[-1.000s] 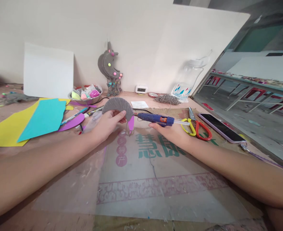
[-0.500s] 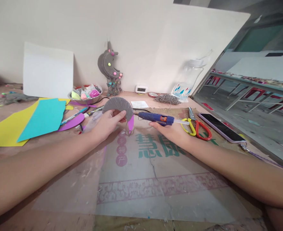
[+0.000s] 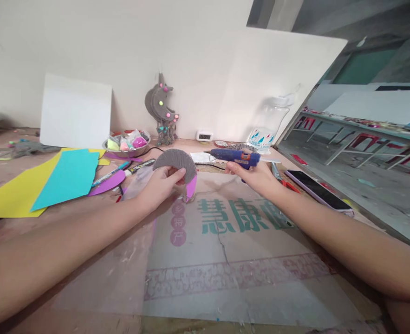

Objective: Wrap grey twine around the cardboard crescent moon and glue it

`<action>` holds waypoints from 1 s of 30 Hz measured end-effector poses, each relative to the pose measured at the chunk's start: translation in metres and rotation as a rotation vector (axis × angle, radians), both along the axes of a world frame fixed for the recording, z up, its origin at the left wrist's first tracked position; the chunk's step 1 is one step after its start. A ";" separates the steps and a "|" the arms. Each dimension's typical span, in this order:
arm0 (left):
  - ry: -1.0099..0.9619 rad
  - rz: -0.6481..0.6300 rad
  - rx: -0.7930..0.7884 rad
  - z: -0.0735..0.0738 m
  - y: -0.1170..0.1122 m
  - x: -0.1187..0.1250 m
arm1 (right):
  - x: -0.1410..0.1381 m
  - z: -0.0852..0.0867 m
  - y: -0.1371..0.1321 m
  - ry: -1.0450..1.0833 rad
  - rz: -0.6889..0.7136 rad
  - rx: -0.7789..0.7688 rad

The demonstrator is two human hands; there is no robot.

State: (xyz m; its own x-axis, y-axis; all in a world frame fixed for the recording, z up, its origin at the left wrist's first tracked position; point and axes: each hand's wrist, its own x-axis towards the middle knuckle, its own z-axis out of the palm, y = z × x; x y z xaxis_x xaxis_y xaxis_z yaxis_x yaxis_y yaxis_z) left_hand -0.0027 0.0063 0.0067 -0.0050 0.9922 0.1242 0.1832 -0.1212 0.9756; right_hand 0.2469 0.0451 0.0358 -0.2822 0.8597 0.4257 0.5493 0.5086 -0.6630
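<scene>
In my left hand is a crescent wound with grey yarn, pinched between thumb and fingers. Its lower tip is bare purple, with a loose bit of yarn near it. My right hand is closed around a blue glue gun, whose nozzle points left and stands apart from the crescent. The trigger side is largely hidden by my fingers. Both hands are above a printed clear plastic sheet on the table.
Yellow card and blue card lie at left, near a bowl of colourful bits. A finished moon ornament hangs behind. A clock, plastic jar, phone and partly covered scissors are further right.
My right hand has lifted the glue gun up and to the right, away from the crescent's tip. My left hand keeps its hold on the crescent. The camera view has shifted slightly.
</scene>
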 end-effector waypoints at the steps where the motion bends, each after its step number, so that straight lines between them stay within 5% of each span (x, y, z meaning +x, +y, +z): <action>1: -0.002 0.006 -0.005 0.000 -0.001 0.000 | 0.002 0.003 0.007 -0.012 -0.002 0.010; 8: -0.030 0.003 -0.037 0.004 -0.003 0.003 | -0.001 0.012 0.080 -0.263 -0.184 -0.115; 17: -0.030 -0.022 -0.034 0.005 -0.002 0.002 | -0.007 -0.020 0.132 -0.385 -0.241 -0.193; 24: -0.031 -0.061 -0.028 0.003 0.000 0.001 | 0.016 -0.006 0.106 -0.570 -0.280 -0.008; 30: -0.047 -0.048 0.026 0.003 -0.004 0.004 | 0.000 -0.012 0.029 -0.525 -0.073 0.489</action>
